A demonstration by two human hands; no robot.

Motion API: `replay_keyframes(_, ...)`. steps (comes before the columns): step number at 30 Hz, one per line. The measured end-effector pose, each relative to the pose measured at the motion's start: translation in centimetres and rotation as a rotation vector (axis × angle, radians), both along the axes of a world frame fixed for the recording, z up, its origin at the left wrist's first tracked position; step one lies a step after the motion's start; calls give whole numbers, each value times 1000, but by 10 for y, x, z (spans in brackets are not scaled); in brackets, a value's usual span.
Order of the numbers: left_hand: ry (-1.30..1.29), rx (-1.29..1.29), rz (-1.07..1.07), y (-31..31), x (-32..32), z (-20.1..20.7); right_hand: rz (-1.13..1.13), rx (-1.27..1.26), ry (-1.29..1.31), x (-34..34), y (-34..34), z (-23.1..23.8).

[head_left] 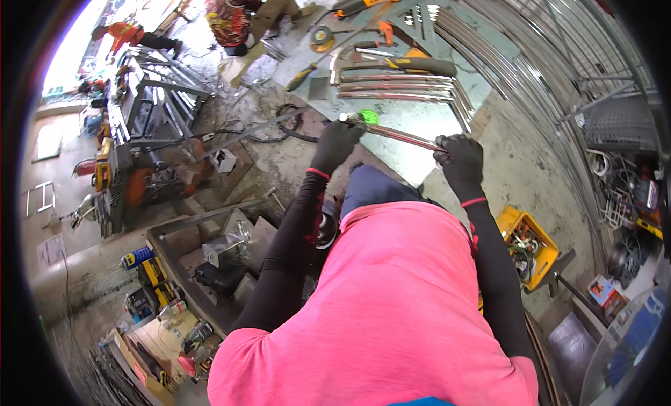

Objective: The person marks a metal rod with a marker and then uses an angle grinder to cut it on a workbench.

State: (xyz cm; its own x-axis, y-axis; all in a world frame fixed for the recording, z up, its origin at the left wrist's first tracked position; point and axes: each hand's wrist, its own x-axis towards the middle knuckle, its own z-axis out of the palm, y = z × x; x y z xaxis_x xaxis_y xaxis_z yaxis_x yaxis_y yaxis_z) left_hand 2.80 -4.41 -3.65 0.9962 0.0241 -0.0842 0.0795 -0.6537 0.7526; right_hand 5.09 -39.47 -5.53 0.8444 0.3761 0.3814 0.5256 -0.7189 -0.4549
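Pink shirt [377, 294] nearest, both hands [338, 146] [463, 167] grasp a bar [405, 136]; a yellow crate [547, 263] holds clutter [523, 241].

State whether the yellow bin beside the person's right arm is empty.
Not empty: the yellow bin holds a jumble of small items, visible through its open top. How deep they go, I cannot tell.

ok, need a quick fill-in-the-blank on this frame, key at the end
1. The left hand and right hand wear gloves coloured ____.
2. The number of hands gripping the metal bar is ____.
3. The wearer's shirt is ____.
4. The tool-filled crate on the right is ____.

Missing words: black; two; pink; yellow.
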Motion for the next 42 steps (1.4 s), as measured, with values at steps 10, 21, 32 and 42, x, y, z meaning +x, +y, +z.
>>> replay_keyframes(10,-202,328,106,75,48,45,-14,-7,122,2,4,2)
replay_keyframes(21,-482,958,-545,-5,272,-1,-31,-64,114,7,4,7)
replay_keyframes(32,-346,753,-650,-2,273,38,-27,-63,218,8,8,0)
replay_keyframes(42,-29,614,-509,23,253,29,-9,-41,166,7,5,2)
